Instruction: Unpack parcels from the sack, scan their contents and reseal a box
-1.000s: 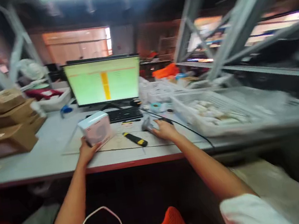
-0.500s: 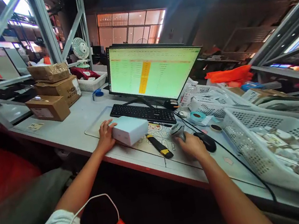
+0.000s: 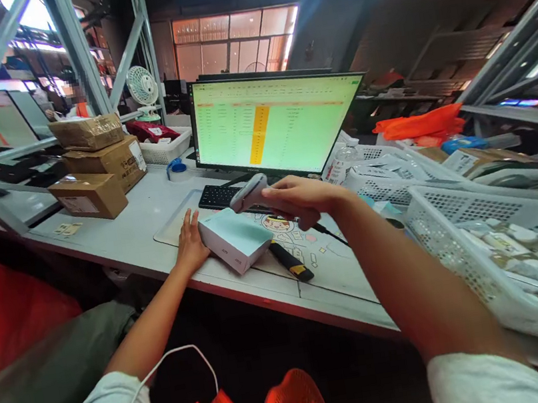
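Observation:
My right hand point(image 3: 299, 200) is wrapped round the grip of a grey handheld barcode scanner point(image 3: 250, 192). The scanner is raised over the desk, its head tilted toward a small white box point(image 3: 236, 233). That box lies flat near the desk's front edge, with small print on its near side. At its left end, my left hand point(image 3: 191, 245) rests against the box with fingers stretched and slightly apart; the thumb is hard to make out. A black and yellow utility knife point(image 3: 291, 262) lies just right of the box.
Behind the box are a keyboard point(image 3: 220, 195), partly covered, and a monitor point(image 3: 278, 126). Cardboard boxes point(image 3: 89, 195) are stacked at left near a metal rack post point(image 3: 77, 51). White plastic baskets point(image 3: 450, 248) of goods line the right. Another person point(image 3: 77, 102) is in the left background.
My right hand has lifted the scanner from beside the mouse, up and left toward the box. The box has turned slightly, and my left hand's fingers have straightened beside it.

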Demonstrator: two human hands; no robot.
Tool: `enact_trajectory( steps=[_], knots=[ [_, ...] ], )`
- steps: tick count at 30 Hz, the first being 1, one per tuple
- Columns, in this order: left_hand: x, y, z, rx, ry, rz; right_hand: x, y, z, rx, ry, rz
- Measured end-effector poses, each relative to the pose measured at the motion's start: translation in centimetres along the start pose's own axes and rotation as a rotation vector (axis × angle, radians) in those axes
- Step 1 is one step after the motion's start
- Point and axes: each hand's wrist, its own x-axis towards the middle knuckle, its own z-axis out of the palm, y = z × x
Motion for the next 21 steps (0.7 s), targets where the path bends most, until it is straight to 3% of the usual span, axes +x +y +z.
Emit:
enact_trajectory(
  steps=[4,8,16,18,21],
  knots=[
    [0.1,-0.4,0.4,-0.020,-0.006,-0.069,5.2,-2.2,1.5,0.004,-0.068,0.025],
    [0.1,-0.3,0.4,-0.050,-0.019,-0.065,7.4,-2.2,2.1,-0.057,-0.111,0.073],
    [0.1,-0.2,0.5,-0.092,-0.073,-0.081,4.3,0.1,0.8,0.074,-0.023,0.045],
    [0.2,-0.2,0.5,-0.105,-0.075,-0.063,3.5,1.9,0.5,-0.006,0.075,0.101],
    [-0.1,0.1,0.1,-0.104,-0.031,0.033,2.4,6.0,0.3,-0.293,0.289,0.267]
  ],
)
